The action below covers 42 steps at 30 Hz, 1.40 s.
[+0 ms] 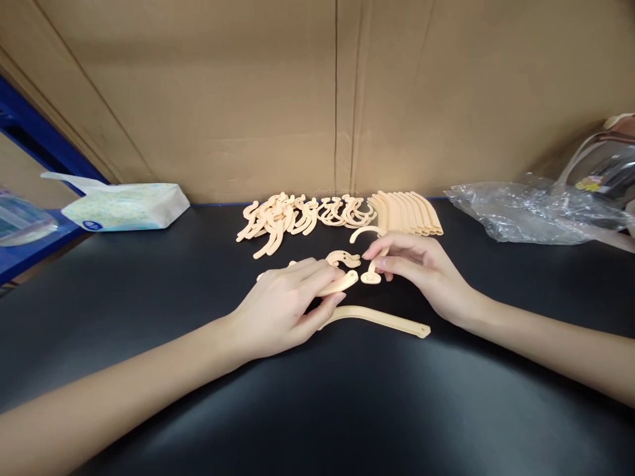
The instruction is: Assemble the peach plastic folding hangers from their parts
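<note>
My left hand (pixel 290 301) is closed around a beige plastic hanger arm (pixel 342 284), whose rounded end with a small hole sticks out past the fingertips. Pinched between the thumb and fingers of my right hand (pixel 421 268) is a beige hanger hook (pixel 370 277), its flat foot pointing down and its curved top arching left. The two pieces are close together but apart. Just behind my left fingers lie small curved beige pieces (pixel 343 258). In front of both hands a long, bent hanger arm (pixel 381 318) rests on the black table, its left end partly hidden by my left hand.
At the back of the black table (pixel 317 410) lie a heap of curved beige pieces (pixel 275 221), several loose hooks (pixel 347 210) and a row of long arms (pixel 407 211). A tissue pack (pixel 126 206) is at left, crumpled clear plastic (pixel 536 208) at right. Cardboard (pixel 223 99) stands behind.
</note>
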### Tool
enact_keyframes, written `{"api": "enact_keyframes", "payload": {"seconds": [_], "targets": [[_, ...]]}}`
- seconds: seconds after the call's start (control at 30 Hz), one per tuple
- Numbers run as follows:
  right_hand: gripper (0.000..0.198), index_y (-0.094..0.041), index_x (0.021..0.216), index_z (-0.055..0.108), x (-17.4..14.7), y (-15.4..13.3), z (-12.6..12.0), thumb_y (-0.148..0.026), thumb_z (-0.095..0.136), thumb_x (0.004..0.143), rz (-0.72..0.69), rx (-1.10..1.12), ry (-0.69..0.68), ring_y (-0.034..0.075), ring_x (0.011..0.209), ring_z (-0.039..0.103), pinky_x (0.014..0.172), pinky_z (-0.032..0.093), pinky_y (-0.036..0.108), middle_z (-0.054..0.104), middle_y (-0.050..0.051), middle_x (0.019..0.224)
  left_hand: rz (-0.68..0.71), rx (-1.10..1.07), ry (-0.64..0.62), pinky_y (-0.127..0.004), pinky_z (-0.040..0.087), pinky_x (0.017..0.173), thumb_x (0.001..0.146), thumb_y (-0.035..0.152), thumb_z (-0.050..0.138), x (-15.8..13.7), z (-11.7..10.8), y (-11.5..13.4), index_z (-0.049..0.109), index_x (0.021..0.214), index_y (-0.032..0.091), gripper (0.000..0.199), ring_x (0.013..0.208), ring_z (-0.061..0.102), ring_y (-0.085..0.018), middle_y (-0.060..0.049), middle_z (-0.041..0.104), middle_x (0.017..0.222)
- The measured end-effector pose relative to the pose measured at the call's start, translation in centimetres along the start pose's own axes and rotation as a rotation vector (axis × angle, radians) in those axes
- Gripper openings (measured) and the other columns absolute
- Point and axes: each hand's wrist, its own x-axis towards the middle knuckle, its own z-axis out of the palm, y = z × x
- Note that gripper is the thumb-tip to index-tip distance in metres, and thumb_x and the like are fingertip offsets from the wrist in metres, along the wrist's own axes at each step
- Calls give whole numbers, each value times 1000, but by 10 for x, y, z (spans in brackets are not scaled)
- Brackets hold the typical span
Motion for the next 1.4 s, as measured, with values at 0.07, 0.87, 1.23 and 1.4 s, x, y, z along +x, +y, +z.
{"api": "enact_keyframes", "payload": {"seconds": [0.07, 0.87, 1.23, 1.4], "targets": [[7, -21, 80, 71, 0, 2, -1, -24, 64, 79, 13, 3, 11, 11, 64, 53, 63, 45, 26, 62, -1, 72, -10, 27, 12, -22, 38, 59, 94, 26, 42, 0, 0, 0, 58, 97, 19, 18, 69, 54, -13, -2, 60, 80], [9, -20, 84, 69, 3, 7, -6, -27, 68, 78, 139, 136, -116, 11, 72, 55, 65, 43, 26, 63, -1, 75, 60, 85, 33, -23, 40, 61, 95, 26, 47, -2, 1, 1, 57, 103, 17, 16, 70, 59, -13, -2, 64, 82], [5, -21, 82, 69, 4, 8, -6, -24, 69, 78, 125, 110, -155, 10, 73, 53, 66, 43, 24, 62, -2, 81, 169, 164, 98, -23, 42, 67, 95, 19, 46, -3, 3, 1, 55, 106, 14, 15, 78, 63, -14, -2, 65, 85], [4, -21, 82, 67, 4, 8, -6, -24, 68, 79, 139, 123, -147, 9, 73, 53, 65, 43, 23, 61, -3, 77, 111, 166, 118, -22, 40, 59, 94, 22, 49, -3, 3, 0, 56, 101, 16, 12, 66, 57, -12, 1, 62, 79]]}}
